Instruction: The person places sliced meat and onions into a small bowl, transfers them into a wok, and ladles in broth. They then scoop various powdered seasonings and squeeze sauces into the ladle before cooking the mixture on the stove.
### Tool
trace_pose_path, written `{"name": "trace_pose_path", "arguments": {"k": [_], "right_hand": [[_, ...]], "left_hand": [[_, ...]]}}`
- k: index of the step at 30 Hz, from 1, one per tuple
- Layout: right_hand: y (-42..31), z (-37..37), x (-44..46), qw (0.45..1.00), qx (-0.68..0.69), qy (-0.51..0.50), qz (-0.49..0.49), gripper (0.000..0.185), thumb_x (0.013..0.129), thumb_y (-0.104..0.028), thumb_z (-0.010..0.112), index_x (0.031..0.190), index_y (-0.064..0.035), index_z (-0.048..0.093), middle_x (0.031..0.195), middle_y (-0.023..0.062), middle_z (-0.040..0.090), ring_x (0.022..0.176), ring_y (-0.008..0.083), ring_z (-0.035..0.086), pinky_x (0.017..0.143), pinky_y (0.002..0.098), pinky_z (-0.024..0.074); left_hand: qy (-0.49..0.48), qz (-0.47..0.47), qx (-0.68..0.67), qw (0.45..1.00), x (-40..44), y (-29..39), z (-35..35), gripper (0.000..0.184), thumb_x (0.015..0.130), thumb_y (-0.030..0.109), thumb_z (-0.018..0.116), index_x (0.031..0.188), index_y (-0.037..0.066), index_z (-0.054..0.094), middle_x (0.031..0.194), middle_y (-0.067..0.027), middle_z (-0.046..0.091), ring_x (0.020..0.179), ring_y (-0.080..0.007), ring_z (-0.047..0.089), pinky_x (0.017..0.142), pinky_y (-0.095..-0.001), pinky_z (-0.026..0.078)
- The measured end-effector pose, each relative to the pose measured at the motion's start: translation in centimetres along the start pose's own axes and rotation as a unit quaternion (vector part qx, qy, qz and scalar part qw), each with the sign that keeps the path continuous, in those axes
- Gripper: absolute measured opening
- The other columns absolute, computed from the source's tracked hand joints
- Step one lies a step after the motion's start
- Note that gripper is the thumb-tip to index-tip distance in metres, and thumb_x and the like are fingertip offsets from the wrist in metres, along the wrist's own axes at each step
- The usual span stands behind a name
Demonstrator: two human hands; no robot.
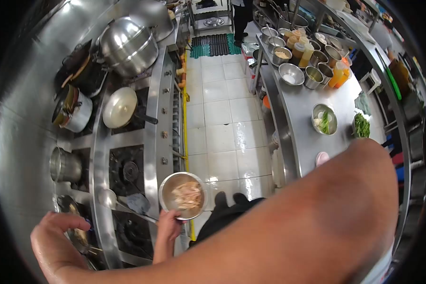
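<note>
My left hand (168,229) grips the rim of a steel bowl (164,191), which holds pale shredded meat (187,195) that looks like chicken. The bowl is tilted toward me beside the front edge of the stove. My right arm crosses the lower part of the view, and my right hand (57,241) is over the stove's near left corner. One finger stretches out beside a pan (80,236) with food in it; the other fingers are mostly hidden. I see nothing held in this hand. A ladle (108,199) with a long handle lies across the stove, next to a grey cloth (138,203).
Farther along the stove (151,142) are a cream frying pan (119,108), steel pots (65,164) and a large lidded steamer (128,45). On the right-hand counter (298,111) stand sauce bottles, steel containers and a bowl with greens (323,119). Another person (242,21) stands in the background.
</note>
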State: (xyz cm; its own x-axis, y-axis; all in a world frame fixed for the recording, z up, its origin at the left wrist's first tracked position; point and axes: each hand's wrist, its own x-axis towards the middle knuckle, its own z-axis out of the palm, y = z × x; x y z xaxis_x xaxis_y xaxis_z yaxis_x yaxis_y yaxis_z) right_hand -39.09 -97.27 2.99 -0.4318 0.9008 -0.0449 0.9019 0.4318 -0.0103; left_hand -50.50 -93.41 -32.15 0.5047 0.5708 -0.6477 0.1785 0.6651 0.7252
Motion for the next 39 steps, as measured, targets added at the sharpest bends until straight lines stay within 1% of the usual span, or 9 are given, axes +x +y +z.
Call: {"name": "trace_pose_path", "arguments": {"k": [5, 14, 15, 16, 17, 18, 21, 29, 39], "right_hand": [[2.5, -2.2, -2.3, 0.991, -0.022, 0.023, 0.129, 0.044, 0.061, -0.031, 0.085, 0.101, -0.0121, 0.082, 0.107, 0.0123, 0.071, 0.106, 0.0301, 0.062, 0.080, 0.0462, 0.0519], [5.9, 3.9, -26.7, 0.856, -0.065, 0.038, 0.512, 0.029, 0.071, -0.023, 0.078, 0.091, -0.0023, 0.077, 0.102, 0.0161, 0.066, 0.102, 0.0311, 0.061, 0.079, 0.0430, 0.0532], [4.0, 2.6, -31.6, 0.817, -0.058, 0.086, 0.567, 0.030, 0.083, -0.022, 0.074, 0.104, -0.0022, 0.073, 0.108, 0.0172, 0.066, 0.107, 0.0344, 0.063, 0.086, 0.0453, 0.0558], [4.0, 2.2, -35.8, 0.769, -0.111, 0.192, 0.599, 0.015, 0.083, -0.017, 0.071, 0.087, -0.0035, 0.076, 0.097, 0.0176, 0.070, 0.094, 0.0352, 0.069, 0.079, 0.0466, 0.0587], [2.6, 1.6, -40.4, 0.720, -0.178, 0.170, 0.649, 0.017, 0.084, -0.018, 0.072, 0.091, -0.0030, 0.076, 0.099, 0.0181, 0.071, 0.096, 0.0371, 0.070, 0.083, 0.0469, 0.0589], [1.0, -3.2, -43.2, 0.616, -0.068, -0.021, 0.785, 0.039, 0.092, -0.031, 0.072, 0.127, -0.0132, 0.068, 0.130, 0.0148, 0.065, 0.123, 0.0330, 0.062, 0.101, 0.0455, 0.0536], [-0.8, -6.3, -55.7, 0.472, -0.159, -0.029, 0.867, 0.035, 0.090, -0.028, 0.072, 0.119, -0.0084, 0.074, 0.103, 0.0182, 0.075, 0.098, 0.0366, 0.072, 0.091, 0.0460, 0.0570], [-1.0, -5.5, -69.9, 0.471, 0.143, -0.062, 0.868, 0.038, 0.083, -0.022, 0.070, 0.120, -0.0136, 0.074, 0.090, 0.0090, 0.076, 0.086, 0.0165, 0.071, 0.066, 0.0357, 0.0562], [-0.1, -0.6, -72.2, 0.555, 0.094, -0.082, 0.823, 0.039, 0.080, -0.013, 0.063, 0.117, -0.0087, 0.076, 0.108, 0.0178, 0.076, 0.097, 0.0335, 0.073, 0.080, 0.0445, 0.0556]], "left_hand": [[-0.086, -0.046, 0.086, 0.991, 3.6, 1.9, 4.1, 0.045, 0.083, 0.000, 0.060, 0.128, 0.003, 0.057, 0.117, -0.0110, 0.067, 0.090, -0.0208, 0.066, 0.062, -0.0336, 0.058], [-0.246, -0.020, 0.200, 0.948, 7.0, 3.1, 7.6, 0.036, 0.095, 0.024, 0.054, 0.121, -0.001, 0.057, 0.094, -0.0144, 0.072, 0.062, -0.0257, 0.069, 0.046, -0.0321, 0.049], [-0.253, -0.008, 0.170, 0.952, 7.7, 2.4, 7.4, 0.039, 0.095, 0.022, 0.050, 0.124, -0.004, 0.055, 0.093, -0.0155, 0.071, 0.061, -0.0259, 0.069, 0.041, -0.0297, 0.046], [-0.226, 0.002, 0.148, 0.963, 8.7, 2.2, 8.2, 0.041, 0.098, 0.026, 0.048, 0.126, -0.002, 0.055, 0.093, -0.0135, 0.072, 0.060, -0.0244, 0.068, 0.041, -0.0304, 0.046], [-0.235, -0.022, 0.148, 0.960, 8.5, 2.1, 9.9, 0.040, 0.098, 0.027, 0.049, 0.126, -0.001, 0.056, 0.094, -0.0131, 0.072, 0.060, -0.0240, 0.068, 0.041, -0.0306, 0.046], [-0.241, -0.045, 0.148, 0.958, 7.9, 2.7, 11.3, 0.040, 0.099, 0.028, 0.050, 0.126, 0.000, 0.056, 0.095, -0.0126, 0.072, 0.060, -0.0235, 0.068, 0.041, -0.0308, 0.047], [-0.301, -0.050, 0.183, 0.934, 6.6, 3.8, 17.0, 0.041, 0.102, 0.035, 0.052, 0.126, 0.002, 0.058, 0.099, -0.0112, 0.073, 0.065, -0.0212, 0.069, 0.044, -0.0298, 0.048], [-0.496, -0.062, 0.260, 0.826, -3.4, 4.9, 39.1, 0.043, 0.106, 0.033, 0.051, 0.131, 0.000, 0.059, 0.107, -0.0090, 0.073, 0.083, -0.0156, 0.072, 0.059, -0.0277, 0.055], [-0.654, -0.072, 0.360, 0.661, -17.6, 1.0, 56.1, 0.040, 0.107, 0.040, 0.047, 0.127, 0.007, 0.059, 0.098, -0.0067, 0.071, 0.072, -0.0117, 0.065, 0.050, -0.0255, 0.043]]}}
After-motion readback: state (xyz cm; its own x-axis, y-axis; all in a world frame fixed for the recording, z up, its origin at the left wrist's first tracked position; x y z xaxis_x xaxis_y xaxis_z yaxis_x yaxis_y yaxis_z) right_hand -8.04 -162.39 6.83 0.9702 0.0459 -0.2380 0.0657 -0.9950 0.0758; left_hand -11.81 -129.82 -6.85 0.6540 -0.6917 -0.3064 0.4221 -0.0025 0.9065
